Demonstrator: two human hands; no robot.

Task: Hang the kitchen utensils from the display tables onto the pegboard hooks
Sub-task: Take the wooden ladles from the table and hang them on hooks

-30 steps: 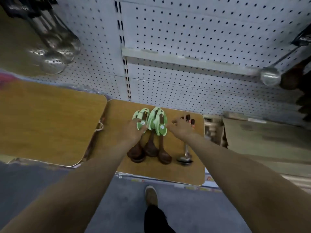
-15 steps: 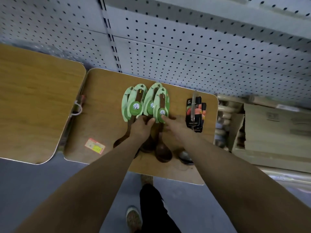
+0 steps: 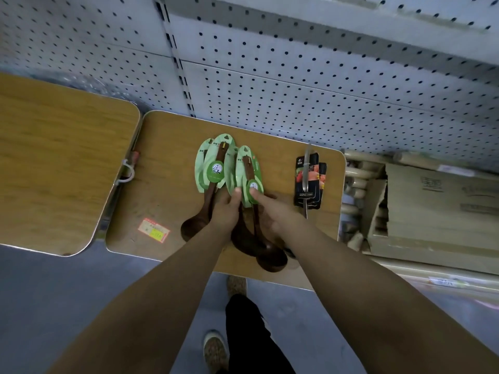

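"Gathering the wooden ladles off the small worktop, which sits right under the pegboard. Can you check my hold?"

"Your left grip is curled round the handles about mid-length, thumb up against the green card tags. Your right grip pinches the outermost ladle, thumb pressed on the round sticker of its tag. How will they carry?"

"Light and stiff, I'd judge. They're dark brown wood, smooth, with deep round bowls pointing back at me, and the bunch is fanned out. The handles are the place to hold. The leaf-shaped cards look thin and could crease or tear if I pull on them. Each card has its hang hole at the tip, so I'd keep that end free for a hook."

"Anything else there?"

"A steel utensil on a black card lies apart to the right, untouched, and there's an orange label near the front edge. A second worktop stands to the left and cardboard boxes to the right. No hooks show in this view, so I can't tell which one to aim for."
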